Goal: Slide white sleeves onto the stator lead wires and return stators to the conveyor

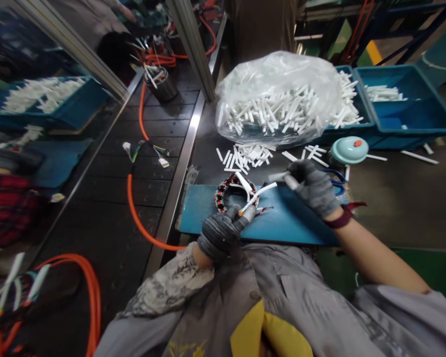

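A ring-shaped wound motor stator (219, 197) with orange and black windings lies on the blue mat (282, 218). White sleeves stick up from its leads. My left hand (223, 232), in a grey striped glove, pinches a lead that carries a white sleeve (264, 190) at the stator's near edge. To the right, my gloved right hand (314, 188) is closed on a short white sleeve (278, 176), a little blurred, held apart from the stator. Loose white sleeves (253, 155) lie in a pile just beyond the stator.
A clear plastic bag (278, 64) full of white sleeves stands behind, beside blue bins (412, 134). Blue-handled scissors (340, 188) and a light-blue domed object (349, 149) are at the right. Orange cable (131, 198) runs along the slatted conveyor (148, 193) on the left.
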A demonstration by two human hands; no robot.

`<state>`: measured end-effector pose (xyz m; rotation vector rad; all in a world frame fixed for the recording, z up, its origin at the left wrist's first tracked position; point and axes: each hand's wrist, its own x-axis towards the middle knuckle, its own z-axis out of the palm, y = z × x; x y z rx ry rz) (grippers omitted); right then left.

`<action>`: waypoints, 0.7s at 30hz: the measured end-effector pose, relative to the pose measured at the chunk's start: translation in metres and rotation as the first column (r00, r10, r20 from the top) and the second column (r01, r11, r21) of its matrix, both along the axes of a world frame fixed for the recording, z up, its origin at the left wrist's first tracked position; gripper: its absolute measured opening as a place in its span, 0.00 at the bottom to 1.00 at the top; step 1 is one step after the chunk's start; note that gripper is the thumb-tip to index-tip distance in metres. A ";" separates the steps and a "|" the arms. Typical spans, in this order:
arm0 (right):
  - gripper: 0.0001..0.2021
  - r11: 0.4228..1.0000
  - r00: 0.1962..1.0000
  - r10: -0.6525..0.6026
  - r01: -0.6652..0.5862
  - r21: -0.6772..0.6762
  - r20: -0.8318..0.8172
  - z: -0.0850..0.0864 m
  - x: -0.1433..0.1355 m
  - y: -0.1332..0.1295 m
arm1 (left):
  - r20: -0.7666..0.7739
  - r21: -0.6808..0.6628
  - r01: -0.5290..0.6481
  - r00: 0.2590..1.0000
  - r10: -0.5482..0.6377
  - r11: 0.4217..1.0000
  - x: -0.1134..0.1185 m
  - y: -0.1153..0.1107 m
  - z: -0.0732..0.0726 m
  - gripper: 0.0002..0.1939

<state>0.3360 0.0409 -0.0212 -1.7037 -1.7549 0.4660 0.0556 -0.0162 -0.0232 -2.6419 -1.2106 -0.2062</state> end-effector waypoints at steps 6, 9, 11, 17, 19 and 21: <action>0.15 0.981 0.808 -0.103 -0.012 -0.192 -0.579 -0.010 0.014 -0.066 | 0.201 -0.010 -0.015 0.979 0.017 1.000 0.001 0.001 -0.004 0.16; 0.17 0.946 0.712 -0.220 -0.010 -0.323 -0.667 -0.023 0.005 -0.071 | 0.211 0.016 0.002 0.977 -0.005 1.000 -0.003 0.002 -0.010 0.15; 0.18 0.933 0.652 -0.237 -0.054 -0.356 -0.720 -0.027 -0.003 -0.069 | 0.210 -0.003 0.014 0.978 -0.013 1.000 -0.004 0.004 -0.011 0.15; 0.16 0.855 0.596 -0.024 -0.404 -0.325 -0.803 -0.019 -0.017 -0.064 | 0.243 -0.058 -0.001 0.970 0.015 0.998 -0.002 0.006 -0.010 0.17; 0.18 0.839 0.639 0.093 -0.463 -0.285 -0.764 -0.012 -0.020 -0.061 | 0.253 -0.081 -0.003 0.967 0.024 0.997 -0.001 0.005 -0.010 0.17; 0.19 0.814 0.666 0.188 -0.517 -0.265 -0.722 -0.004 -0.026 -0.056 | 0.261 -0.087 0.004 0.965 0.019 0.996 -0.002 0.005 -0.012 0.18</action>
